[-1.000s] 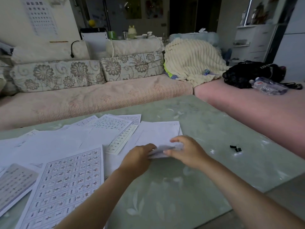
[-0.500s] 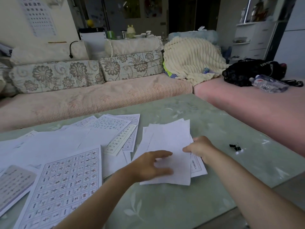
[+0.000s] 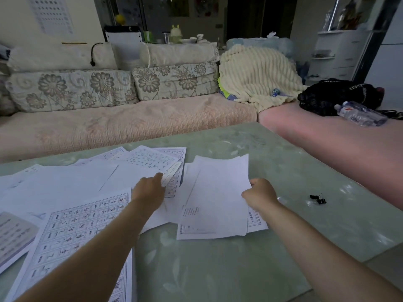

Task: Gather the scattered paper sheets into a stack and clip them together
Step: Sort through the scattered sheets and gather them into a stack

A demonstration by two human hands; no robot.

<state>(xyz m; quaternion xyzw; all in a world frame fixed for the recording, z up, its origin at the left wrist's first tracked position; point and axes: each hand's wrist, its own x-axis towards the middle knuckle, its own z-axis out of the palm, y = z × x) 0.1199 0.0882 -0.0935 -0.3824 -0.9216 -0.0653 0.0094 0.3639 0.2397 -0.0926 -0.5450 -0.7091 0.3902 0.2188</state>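
A small stack of white sheets (image 3: 218, 199) lies on the green glass table (image 3: 218, 269) at the centre. My right hand (image 3: 260, 195) pinches that stack by its right edge. My left hand (image 3: 149, 188) reaches left of the stack, and its fingertips touch the printed sheets (image 3: 152, 160) lying there. More paper is spread over the table's left side, among it a large sheet with a grid of characters (image 3: 80, 232). Two black binder clips (image 3: 318, 199) lie on the table to the right of my right hand.
A sofa with floral cushions (image 3: 69, 88) runs along the far side of the table. A pink seat (image 3: 349, 144) on the right carries a cream blanket (image 3: 257, 77), a black bag (image 3: 335, 94) and a plastic bottle (image 3: 359, 114).
My left hand has left the small stack and moved up and left onto the printed sheets. My right hand still holds the stack's right edge.
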